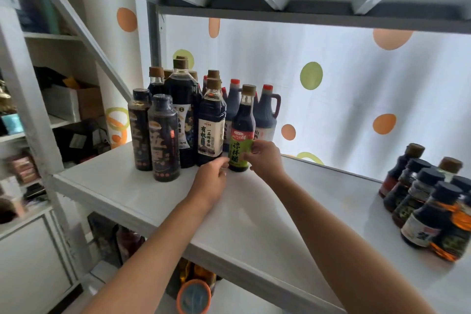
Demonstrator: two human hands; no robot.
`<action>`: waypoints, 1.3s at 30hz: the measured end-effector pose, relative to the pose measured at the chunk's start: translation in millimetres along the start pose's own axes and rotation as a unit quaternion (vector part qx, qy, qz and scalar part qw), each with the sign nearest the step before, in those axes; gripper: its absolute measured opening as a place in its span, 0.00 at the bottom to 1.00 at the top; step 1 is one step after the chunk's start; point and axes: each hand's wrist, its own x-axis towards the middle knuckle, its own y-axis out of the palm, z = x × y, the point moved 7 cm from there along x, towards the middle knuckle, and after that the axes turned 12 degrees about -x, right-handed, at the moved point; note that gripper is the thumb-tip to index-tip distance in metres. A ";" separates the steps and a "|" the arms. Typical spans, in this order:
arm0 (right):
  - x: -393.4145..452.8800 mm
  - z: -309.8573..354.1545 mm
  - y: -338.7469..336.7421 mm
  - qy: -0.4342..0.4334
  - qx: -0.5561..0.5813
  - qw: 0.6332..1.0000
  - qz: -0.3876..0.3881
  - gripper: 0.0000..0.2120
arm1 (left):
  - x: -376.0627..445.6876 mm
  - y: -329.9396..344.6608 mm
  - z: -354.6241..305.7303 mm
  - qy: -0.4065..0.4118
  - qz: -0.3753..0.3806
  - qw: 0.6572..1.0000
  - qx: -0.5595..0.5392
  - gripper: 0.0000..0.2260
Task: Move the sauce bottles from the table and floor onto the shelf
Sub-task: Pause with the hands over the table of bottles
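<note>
Item: tall dark-glass vinegar bottle with green label and tan cap [242,132], upright on the white shelf board [267,211], my right hand [265,158] gripping its label, my left hand [211,181] loosely curled, empty, beside its base.

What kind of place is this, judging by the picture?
Probably a small shop or storeroom. A white metal shelf holds many sauce bottles in groups, more small bottles stand to the right, and boxes sit on side shelves. A dotted curtain hangs behind.

Both hands [265,158] steady the green-labelled bottle [241,135] on the shelf [254,211].
</note>
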 end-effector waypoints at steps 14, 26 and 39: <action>16.0 -7.5 19.2 0.023 -0.043 0.998 -0.028 0.08 | 3.4 -9.4 2.0 0.022 -0.039 0.995 0.091 0.17; -131.9 -17.5 -30.4 -0.077 -0.333 0.933 0.114 0.27 | -56.3 9.8 -13.2 -0.002 0.180 0.946 0.271 0.16; -274.9 24.5 -25.4 -0.299 -0.298 0.899 0.118 0.29 | -214.7 9.0 -30.1 0.099 0.080 0.952 0.278 0.23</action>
